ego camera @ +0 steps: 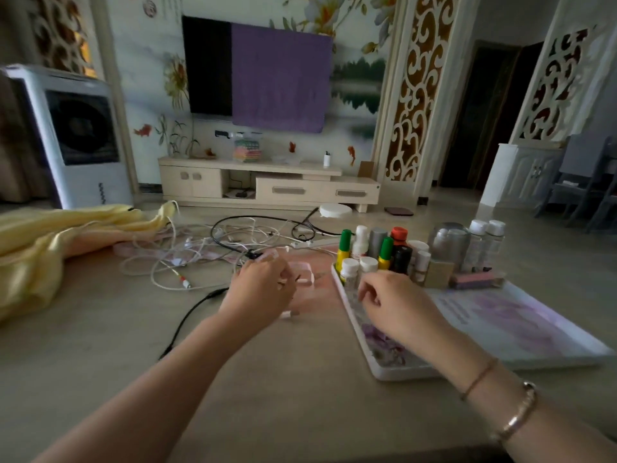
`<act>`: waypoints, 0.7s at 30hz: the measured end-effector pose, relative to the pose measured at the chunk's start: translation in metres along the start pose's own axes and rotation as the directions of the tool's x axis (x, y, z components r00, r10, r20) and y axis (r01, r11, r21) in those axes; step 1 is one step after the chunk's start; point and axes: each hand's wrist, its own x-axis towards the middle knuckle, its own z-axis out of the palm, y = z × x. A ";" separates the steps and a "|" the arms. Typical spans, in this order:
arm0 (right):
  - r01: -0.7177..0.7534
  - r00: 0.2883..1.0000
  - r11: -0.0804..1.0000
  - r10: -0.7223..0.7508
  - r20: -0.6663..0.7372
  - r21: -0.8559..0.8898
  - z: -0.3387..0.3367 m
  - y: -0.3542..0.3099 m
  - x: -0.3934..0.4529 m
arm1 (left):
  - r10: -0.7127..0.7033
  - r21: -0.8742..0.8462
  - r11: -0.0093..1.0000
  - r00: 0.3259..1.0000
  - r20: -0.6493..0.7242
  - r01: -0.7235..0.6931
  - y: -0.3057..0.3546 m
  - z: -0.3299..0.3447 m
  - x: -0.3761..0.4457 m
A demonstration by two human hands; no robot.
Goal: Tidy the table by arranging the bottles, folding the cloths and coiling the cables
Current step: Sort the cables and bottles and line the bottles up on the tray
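The left hand (262, 284) pinches a pale pink cable (305, 275); the right hand (390, 295), fingers loosely curled, hovers beside the bottles (384, 252).

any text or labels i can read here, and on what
No text can be read.
Bottles: labels too blurred.
Flat box: lines of print on top, too small and blurred.
Wall: round mark, unreadable.
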 end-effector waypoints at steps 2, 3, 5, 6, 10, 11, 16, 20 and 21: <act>0.119 0.993 0.990 -0.119 0.002 0.082 0.008 -0.024 0.006 | -0.013 0.006 1.000 1.000 0.020 0.013 -0.024 -0.026 -0.011; 0.172 0.985 0.978 -0.174 0.010 0.115 0.012 -0.033 0.010 | -0.012 0.013 1.000 1.000 0.025 0.012 -0.034 -0.037 -0.015; 0.246 0.963 0.963 -0.256 0.087 0.108 0.025 -0.053 0.024 | -0.021 0.058 0.998 0.999 0.040 0.019 -0.057 -0.061 -0.029; 0.261 0.951 0.964 -0.266 0.158 0.052 0.032 -0.060 0.031 | -0.025 0.082 0.996 0.998 0.057 0.020 -0.067 -0.070 -0.035; 0.283 0.932 0.921 -0.198 0.303 -0.267 0.051 -0.076 0.055 | -0.019 0.117 0.993 0.996 0.090 0.008 -0.092 -0.097 -0.051; 0.269 0.938 0.907 -0.169 0.302 -0.326 0.052 -0.077 0.059 | -0.008 0.112 0.994 0.996 0.089 -0.002 -0.095 -0.099 -0.051; 0.201 0.974 0.960 -0.175 0.145 -0.194 0.044 -0.082 0.066 | 0.118 0.048 0.991 0.987 0.112 -0.125 -0.084 -0.089 -0.046; 0.104 0.957 0.812 -0.238 0.164 0.574 0.028 -0.118 0.051 | 0.167 -0.114 0.981 0.980 0.110 -0.155 -0.074 -0.084 -0.043; 0.102 0.943 0.741 -0.284 0.172 0.664 0.027 -0.127 0.047 | 0.176 -0.170 0.973 0.979 0.103 -0.157 -0.073 -0.085 -0.044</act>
